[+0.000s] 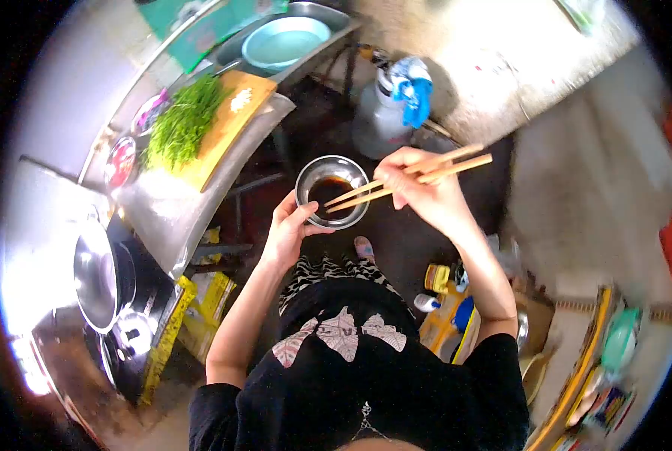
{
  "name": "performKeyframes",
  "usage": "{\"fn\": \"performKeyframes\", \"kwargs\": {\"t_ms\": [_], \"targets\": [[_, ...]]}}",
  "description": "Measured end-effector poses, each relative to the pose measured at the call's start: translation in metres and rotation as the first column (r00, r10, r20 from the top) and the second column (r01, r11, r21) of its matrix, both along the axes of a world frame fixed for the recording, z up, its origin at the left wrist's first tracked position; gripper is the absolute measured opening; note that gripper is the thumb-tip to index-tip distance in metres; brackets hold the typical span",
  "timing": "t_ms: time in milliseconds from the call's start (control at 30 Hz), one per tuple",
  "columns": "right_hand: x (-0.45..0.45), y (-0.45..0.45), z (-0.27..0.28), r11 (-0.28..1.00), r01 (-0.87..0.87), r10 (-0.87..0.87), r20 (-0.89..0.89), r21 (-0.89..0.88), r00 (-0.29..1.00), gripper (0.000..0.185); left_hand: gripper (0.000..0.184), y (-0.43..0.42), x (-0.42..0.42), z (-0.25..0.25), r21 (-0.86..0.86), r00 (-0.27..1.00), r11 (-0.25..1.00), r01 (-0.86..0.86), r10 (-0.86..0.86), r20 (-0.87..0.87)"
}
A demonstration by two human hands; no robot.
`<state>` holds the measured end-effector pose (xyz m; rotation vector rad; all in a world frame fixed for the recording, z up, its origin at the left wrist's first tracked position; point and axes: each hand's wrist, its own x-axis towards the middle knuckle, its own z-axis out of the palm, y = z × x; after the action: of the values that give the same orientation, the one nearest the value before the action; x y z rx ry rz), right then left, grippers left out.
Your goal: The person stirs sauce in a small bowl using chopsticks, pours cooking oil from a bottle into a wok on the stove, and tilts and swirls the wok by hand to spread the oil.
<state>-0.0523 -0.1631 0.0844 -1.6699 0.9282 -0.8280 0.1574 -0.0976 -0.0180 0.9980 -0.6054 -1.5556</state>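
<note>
A small metal bowl [356, 174] is held out in front of my body, with dark brown liquid [328, 192] in its bottom. My left hand [285, 234] grips the bowl at its lower left, the thumb over the rim and the fingers underneath. In my right hand [424, 188] is a pair of wooden chopsticks [456, 161]. Their tips dip inside the bowl, at or close to the liquid; I cannot tell whether they touch it. The chopsticks' thick ends point out to the upper right.
On the metal counter [227, 169] at left lies a cutting board [227, 143] with green herbs [189, 116] and chopped white bits [240, 99]. A light blue basin [285, 41] sits in the sink. A pan [95, 274] stands at far left, a gas cylinder [377, 113] ahead.
</note>
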Motion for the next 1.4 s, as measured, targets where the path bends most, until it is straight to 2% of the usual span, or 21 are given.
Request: {"fn": "performKeyframes", "kwargs": {"t_ms": [67,100,200,300,367,500,567,600,633,700,767,867,900,967,1000,1033,1100,1167,1267,1367,1400], "targets": [[-0.004,-0.041,-0.023,0.999,0.012,-0.020,0.169,0.052,0.985,0.019,0.029,-0.010,0.004,-0.007,-0.009,0.997,0.997,-0.071,0.070,-0.012],[-0.006,-0.060,-0.030,0.998,0.043,-0.052,0.184,0.053,0.982,0.020,0.029,-0.014,0.006,-0.009,-0.017,0.995,0.995,-0.101,0.101,-0.017],[-0.008,-0.099,-0.041,0.927,-0.197,0.127,0.227,0.320,0.966,0.020,0.029,-0.028,0.001,-0.007,0.001,0.978,0.979,-0.204,0.204,-0.042],[0.001,-0.142,-0.048,0.961,-0.137,0.073,0.260,0.239,0.963,0.020,0.030,-0.039,-0.002,-0.010,0.060,0.961,0.961,-0.268,0.272,-0.056],[0.009,-0.158,-0.052,0.850,-0.354,0.266,0.261,0.391,0.928,0.022,0.030,-0.046,-0.004,-0.014,-0.003,0.955,0.956,-0.293,0.293,-0.035],[0.026,-0.192,-0.053,0.895,-0.313,0.247,0.232,0.317,0.941,0.020,0.032,-0.055,-0.010,-0.012,0.026,0.913,0.914,-0.406,0.406,-0.029],[0.034,-0.200,-0.054,0.790,-0.485,0.424,0.239,0.375,0.874,0.020,0.032,-0.057,-0.008,-0.010,0.037,0.904,0.904,-0.425,0.426,-0.028],[0.041,-0.205,-0.054,0.847,-0.416,0.354,0.231,0.331,0.906,0.020,0.031,-0.058,-0.007,-0.009,0.045,0.901,0.902,-0.430,0.432,-0.037],[0.045,-0.209,-0.052,0.845,-0.429,0.367,0.239,0.318,0.899,0.020,0.031,-0.058,-0.005,-0.009,0.054,0.900,0.900,-0.432,0.435,-0.045],[0.053,-0.212,-0.056,0.729,-0.560,0.516,0.221,0.393,0.828,0.020,0.030,-0.055,0.002,-0.013,0.037,0.900,0.901,-0.432,0.433,-0.042],[0.062,-0.219,-0.059,0.812,-0.489,0.426,0.250,0.317,0.869,0.023,0.029,-0.055,0.008,-0.014,0.071,0.898,0.898,-0.435,0.438,-0.040],[0.074,-0.214,-0.057,0.690,-0.611,0.577,0.215,0.387,0.788,0.021,0.030,-0.050,0.020,-0.020,0.055,0.903,0.902,-0.427,0.429,-0.033],[0.078,-0.214,-0.056,0.692,-0.611,0.579,0.210,0.385,0.788,0.021,0.030,-0.050,0.024,-0.021,0.045,0.910,0.910,-0.412,0.414,-0.028],[0.087,-0.212,-0.054,0.777,-0.535,0.495,0.204,0.333,0.845,0.020,0.030,-0.048,0.030,-0.016,0.047,0.910,0.912,-0.408,0.410,-0.056],[0.089,-0.208,-0.053,0.700,-0.592,0.559,0.209,0.401,0.802,0.020,0.031,-0.046,0.034,-0.013,0.052,0.912,0.915,-0.401,0.403,-0.075],[0.092,-0.206,-0.054,0.695,-0.610,0.581,0.203,0.380,0.788,0.020,0.031,-0.045,0.038,-0.014,0.050,0.914,0.917,-0.396,0.399,-0.074],[0.098,-0.204,-0.053,0.816,-0.480,0.442,0.187,0.322,0.877,0.020,0.033,-0.042,0.042,-0.017,0.044,0.908,0.910,-0.413,0.415,-0.066],[0.099,-0.197,-0.051,0.715,-0.572,0.558,0.165,0.402,0.813,0.020,0.036,-0.040,0.049,-0.020,0.026,0.906,0.908,-0.417,0.418,-0.067],[0.107,-0.193,-0.049,0.838,-0.456,0.415,0.193,0.298,0.889,0.020,0.036,-0.038,0.057,-0.025,0.036,0.917,0.918,-0.394,0.396,-0.053],[0.106,-0.187,-0.051,0.767,-0.524,0.514,0.134,0.371,0.847,0.020,0.035,-0.036,0.064,-0.025,0.032,0.916,0.916,-0.399,0.400,-0.019],[0.106,-0.188,-0.052,0.827,-0.465,0.430,0.179,0.315,0.885,0.021,0.035,-0.036,0.065,-0.026,0.034,0.917,0.919,-0.394,0.395,-0.049]]}}
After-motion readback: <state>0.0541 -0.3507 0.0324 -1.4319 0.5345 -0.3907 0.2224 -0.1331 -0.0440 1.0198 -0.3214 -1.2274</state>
